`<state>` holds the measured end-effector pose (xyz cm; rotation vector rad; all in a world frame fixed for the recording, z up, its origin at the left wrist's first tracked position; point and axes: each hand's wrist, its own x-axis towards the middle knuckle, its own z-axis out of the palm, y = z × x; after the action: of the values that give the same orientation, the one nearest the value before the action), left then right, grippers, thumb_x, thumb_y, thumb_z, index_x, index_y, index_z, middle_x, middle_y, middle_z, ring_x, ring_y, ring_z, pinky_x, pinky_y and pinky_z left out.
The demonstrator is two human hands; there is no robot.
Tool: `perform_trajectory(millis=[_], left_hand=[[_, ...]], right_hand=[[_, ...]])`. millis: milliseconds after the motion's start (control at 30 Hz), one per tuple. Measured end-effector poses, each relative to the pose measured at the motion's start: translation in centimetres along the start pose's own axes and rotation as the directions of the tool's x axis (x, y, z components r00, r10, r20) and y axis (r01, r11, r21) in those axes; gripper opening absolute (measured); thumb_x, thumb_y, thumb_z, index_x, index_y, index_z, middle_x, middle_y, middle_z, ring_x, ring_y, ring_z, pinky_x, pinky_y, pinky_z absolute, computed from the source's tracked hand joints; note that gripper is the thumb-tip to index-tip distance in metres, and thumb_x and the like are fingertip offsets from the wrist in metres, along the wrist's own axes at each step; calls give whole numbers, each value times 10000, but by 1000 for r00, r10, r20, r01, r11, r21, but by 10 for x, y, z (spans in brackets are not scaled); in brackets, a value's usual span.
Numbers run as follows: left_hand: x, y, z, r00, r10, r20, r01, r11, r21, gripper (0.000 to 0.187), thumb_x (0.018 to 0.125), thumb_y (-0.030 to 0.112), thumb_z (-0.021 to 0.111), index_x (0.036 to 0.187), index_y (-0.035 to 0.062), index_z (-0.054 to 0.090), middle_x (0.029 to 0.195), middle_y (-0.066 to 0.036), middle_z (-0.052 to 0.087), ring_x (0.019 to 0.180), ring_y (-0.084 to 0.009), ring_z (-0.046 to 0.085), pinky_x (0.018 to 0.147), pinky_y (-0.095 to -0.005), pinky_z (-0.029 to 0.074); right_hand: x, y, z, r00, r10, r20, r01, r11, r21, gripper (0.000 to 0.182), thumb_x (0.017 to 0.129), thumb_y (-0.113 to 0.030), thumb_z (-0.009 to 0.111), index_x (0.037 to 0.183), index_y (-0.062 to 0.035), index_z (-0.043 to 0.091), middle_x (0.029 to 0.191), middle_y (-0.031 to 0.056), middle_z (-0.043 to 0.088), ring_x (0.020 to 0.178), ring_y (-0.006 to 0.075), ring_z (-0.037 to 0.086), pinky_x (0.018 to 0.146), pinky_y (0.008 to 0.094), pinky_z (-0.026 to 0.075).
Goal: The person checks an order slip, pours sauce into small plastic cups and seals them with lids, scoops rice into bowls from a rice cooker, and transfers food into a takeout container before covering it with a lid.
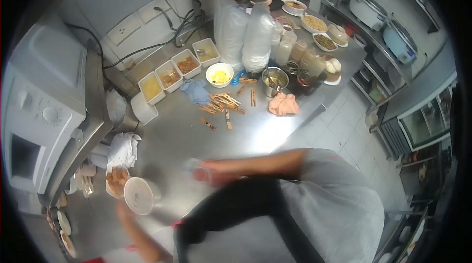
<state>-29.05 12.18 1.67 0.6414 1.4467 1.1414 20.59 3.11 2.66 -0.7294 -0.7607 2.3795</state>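
Observation:
My right hand is over the front middle of the steel counter, blurred by motion and closed around a small clear plastic item whose shape is smeared. At the lower left, my left hand is blurred beside the lower left side of a round white tub; its fingers are too smeared to read, and contact with the tub is unclear. Behind the tub sits a white dish of brown food pieces. Several wooden clothespins lie in a loose pile farther back.
A blue cloth, a bowl of yellow food and food trays line the back. A metal pot and pink cloth are at the right. White machine at left; steel counter between.

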Motion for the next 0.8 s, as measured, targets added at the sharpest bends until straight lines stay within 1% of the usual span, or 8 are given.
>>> perform_trajectory(millis=[67, 133, 233, 367, 467, 533, 700, 800], left_hand=[[1, 1, -11, 997, -6, -81, 2, 999, -47, 361, 862, 121, 472, 1213, 40, 491, 1051, -117, 621, 948, -216, 626, 813, -352, 534], [-4, -1, -34, 989, 117, -92, -106, 987, 119, 358, 855, 94, 481, 1207, 29, 489, 1045, -120, 617, 930, -205, 627, 790, -317, 539], [-29, 10, -54, 972, 223, -75, -226, 973, -43, 367, 839, 44, 491, 1204, 10, 476, 1057, -124, 606, 908, -204, 626, 747, -285, 546], [-117, 36, -43, 875, 377, -303, -372, 925, 79, 425, 825, 34, 489, 1247, 53, 449, 1061, -114, 598, 900, -213, 621, 718, -303, 549], [-129, 37, -101, 909, 397, -129, -384, 916, 117, 466, 794, 17, 485, 1256, 66, 444, 1077, -110, 592, 894, -209, 617, 714, -301, 541], [-163, 39, -83, 920, 385, -75, -375, 919, 121, 475, 776, 14, 481, 1248, 56, 447, 1088, -111, 588, 873, -210, 623, 690, -297, 544], [-302, 36, 132, 954, 300, -3, -298, 948, 109, 524, 768, 30, 495, 1287, 47, 427, 1127, -117, 576, 905, -235, 632, 659, -294, 559], [-358, 4, 260, 975, 201, 96, -212, 970, 121, 569, 777, 30, 510, 1333, 47, 391, 1184, -128, 551, 997, -246, 611, 692, -301, 579]], right_hand=[[22, 3, 0, 999, 9, -34, -9, 1000, -1, 852, 869, -643, 401, 1457, -197, -25, 1378, 317, 300, 1175, 405, 462, 966, 453, 405], [29, 0, 0, 992, 37, -120, -42, 998, -41, 864, 864, -649, 404, 1458, -191, -26, 1385, 300, 300, 1185, 409, 446, 964, 466, 400], [6, -9, 6, 962, -31, -271, -19, 983, -180, 864, 858, -656, 408, 1461, -183, 9, 1359, 272, 347, 1125, 399, 487, 926, 468, 425], [-63, -10, -2, 913, -181, -366, 136, 980, -145, 770, 876, -599, 444, 1430, -144, 163, 1188, 202, 491, 914, 275, 567, 800, 390, 483], [-129, -2, -16, 905, -250, -345, 219, 967, -127, 693, 882, -543, 491, 1385, -120, 270, 1072, 148, 555, 824, 189, 572, 740, 326, 492], [-180, 4, -27, 917, -236, -320, 202, 970, -137, 642, 886, -500, 521, 1356, -114, 314, 1027, 122, 579, 821, 155, 573, 730, 297, 490], [-304, 17, -63, 950, -242, -200, 222, 968, -115, 382, 915, -295, 546, 1233, -96, 469, 1022, 106, 616, 848, 162, 601, 736, 288, 505], [-375, 16, -77, 920, -301, -249, 269, 950, -156, 339, 925, -262, 537, 1218, -98, 487, 1027, 104, 622, 850, 160, 605, 734, 282, 508]])
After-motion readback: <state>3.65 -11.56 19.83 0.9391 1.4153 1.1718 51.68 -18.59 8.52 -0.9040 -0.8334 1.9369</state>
